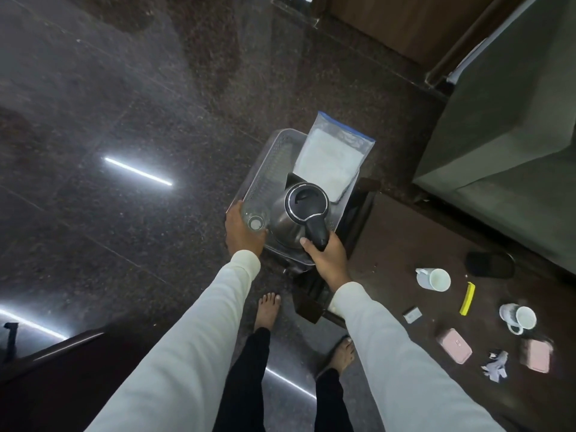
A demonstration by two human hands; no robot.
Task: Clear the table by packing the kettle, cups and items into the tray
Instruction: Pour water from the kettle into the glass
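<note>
- Below you the floor (124, 104) is dark polished stone, with bright strip-light reflections on its left part.
- A grey-green sofa (514, 120) runs along the far edge of the table (405, 244).
- A brown wood panel (405, 23) stands at the top, left of the sofa.
- A dark stand (358, 219) sits off the table's left corner.
- Your bare feet (268, 310) rest on the floor.
- Dark furniture (46, 385) fills the lower left.

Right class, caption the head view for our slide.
Right hand lowers the kettle into the tray while the left hand holds a glass.
</note>
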